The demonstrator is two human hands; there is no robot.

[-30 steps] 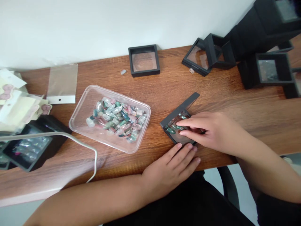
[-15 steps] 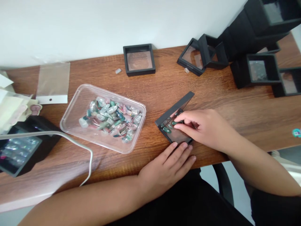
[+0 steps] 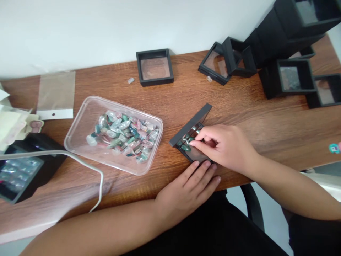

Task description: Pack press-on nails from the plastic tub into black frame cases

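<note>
An open black display case (image 3: 190,124) with a clear inner film lies on the wooden table, its lid tilted up along the far left side. Several glossy green false nails (image 3: 185,147) rest inside it, towards the hinge. My right hand (image 3: 226,145) reaches into the case with thumb and forefinger pinched at a green false nail, mostly covered by the fingertips. Along the near edge of the case, my left hand (image 3: 190,185) lies flat with its fingers stretched out, the tips touching the frame. Left of both hands stands a clear plastic tub (image 3: 69,140) heaped with false nails (image 3: 128,133) in green, pink and clear tones.
A black frame case (image 3: 155,67) stands by the wall, beside a small clear piece (image 3: 130,80). More black cases (image 3: 287,78) are stacked at the right. A white cable (image 3: 101,177), a clear bag (image 3: 55,94) and a filled black case (image 3: 29,170) are at the left.
The view has shifted slightly, moving most things a little left. My right hand's pinch sits slightly lower over the nails inside the case. My left hand keeps its place at the near edge.
</note>
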